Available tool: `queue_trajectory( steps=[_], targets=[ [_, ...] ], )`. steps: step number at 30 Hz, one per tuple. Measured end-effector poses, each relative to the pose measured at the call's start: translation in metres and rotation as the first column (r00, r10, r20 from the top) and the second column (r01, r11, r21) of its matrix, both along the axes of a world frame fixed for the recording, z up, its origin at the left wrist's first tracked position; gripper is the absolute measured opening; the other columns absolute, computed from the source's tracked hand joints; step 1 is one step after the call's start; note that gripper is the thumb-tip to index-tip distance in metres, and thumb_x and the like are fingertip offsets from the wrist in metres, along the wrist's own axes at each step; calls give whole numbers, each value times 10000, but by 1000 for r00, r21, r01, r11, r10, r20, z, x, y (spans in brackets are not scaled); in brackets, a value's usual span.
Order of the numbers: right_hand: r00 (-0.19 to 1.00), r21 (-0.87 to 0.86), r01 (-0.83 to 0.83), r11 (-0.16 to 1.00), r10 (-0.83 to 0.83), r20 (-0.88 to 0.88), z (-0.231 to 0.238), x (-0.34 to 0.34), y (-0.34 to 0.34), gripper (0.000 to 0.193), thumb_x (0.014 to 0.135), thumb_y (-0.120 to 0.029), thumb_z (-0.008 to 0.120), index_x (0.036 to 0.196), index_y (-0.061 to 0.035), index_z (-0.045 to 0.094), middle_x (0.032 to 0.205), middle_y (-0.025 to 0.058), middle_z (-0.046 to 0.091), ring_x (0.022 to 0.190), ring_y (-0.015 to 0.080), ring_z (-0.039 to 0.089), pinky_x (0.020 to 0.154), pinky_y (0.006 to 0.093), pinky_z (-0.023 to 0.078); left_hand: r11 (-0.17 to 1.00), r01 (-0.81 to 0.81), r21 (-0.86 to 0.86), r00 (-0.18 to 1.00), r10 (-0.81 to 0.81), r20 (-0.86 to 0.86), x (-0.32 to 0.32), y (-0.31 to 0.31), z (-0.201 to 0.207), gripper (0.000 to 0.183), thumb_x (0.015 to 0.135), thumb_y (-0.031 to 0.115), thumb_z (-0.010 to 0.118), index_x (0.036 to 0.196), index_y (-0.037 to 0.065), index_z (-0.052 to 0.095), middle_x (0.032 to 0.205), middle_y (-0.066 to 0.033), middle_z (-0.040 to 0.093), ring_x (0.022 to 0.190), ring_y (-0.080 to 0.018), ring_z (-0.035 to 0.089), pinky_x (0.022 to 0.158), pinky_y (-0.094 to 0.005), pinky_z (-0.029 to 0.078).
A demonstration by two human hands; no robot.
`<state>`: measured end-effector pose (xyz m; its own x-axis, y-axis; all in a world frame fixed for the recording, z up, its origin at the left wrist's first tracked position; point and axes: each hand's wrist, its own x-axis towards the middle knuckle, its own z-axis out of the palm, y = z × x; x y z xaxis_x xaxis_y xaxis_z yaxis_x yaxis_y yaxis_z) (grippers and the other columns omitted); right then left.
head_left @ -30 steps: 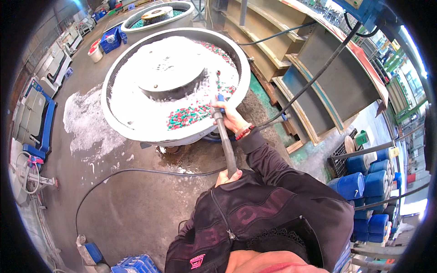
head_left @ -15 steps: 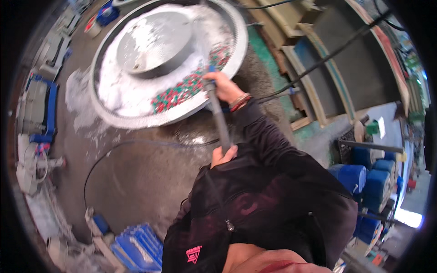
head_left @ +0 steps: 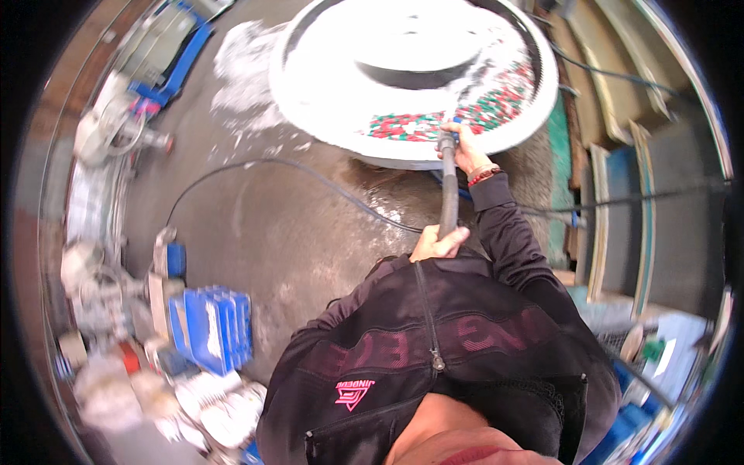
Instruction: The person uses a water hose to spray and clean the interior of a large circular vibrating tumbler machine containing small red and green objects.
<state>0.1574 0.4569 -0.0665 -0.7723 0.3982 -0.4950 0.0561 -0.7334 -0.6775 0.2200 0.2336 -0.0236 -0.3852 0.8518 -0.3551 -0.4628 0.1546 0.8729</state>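
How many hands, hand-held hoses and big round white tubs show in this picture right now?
Hands, left hand and right hand: 2
Hand-held grey hose: 1
Round white tub: 1
Total: 4

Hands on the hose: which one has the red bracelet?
The right hand, farther forward near the tub: a red bracelet circles its wrist. The left hand, gripping the hose nearer the jacket, shows none.
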Motion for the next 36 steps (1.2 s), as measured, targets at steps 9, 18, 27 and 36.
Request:
queue_trajectory(
  steps=[9,18,27,36],
  targets=[
    [951,176,-259,950,283,-125,52,-108,-130,288,678,-173,638,875,-47,470,687,80,487,536,208,524,421,327,460,928,-371,44,928,371,3,-28,-72,-7,229,741,193,667,620,99,496,559,36,467,485,-48,408,443,-222,300],
    [958,207,-228,951,258,-127,28,-141,-167,323,689,-177,646,923,-94,440,754,79,473,592,278,539,464,377,475,917,-388,94,915,395,-75,-73,-143,1,257,726,269,668,655,67,526,557,34,463,509,-66,425,470,-230,318],
    [972,261,-151,953,191,-135,50,-148,-197,352,712,-158,622,1001,-120,424,821,89,464,620,294,531,466,375,467,901,-333,277,924,370,-94,-97,-184,-8,281,747,293,673,693,60,523,583,41,453,534,-56,410,488,-221,315],
    [979,296,-95,950,144,-147,72,-164,-237,459,698,-119,616,1109,-109,411,834,90,468,583,267,529,435,342,453,921,-221,320,967,250,-51,-110,-199,-18,320,780,294,627,593,84,474,547,47,416,516,-50,382,468,-236,283]
  ],
)
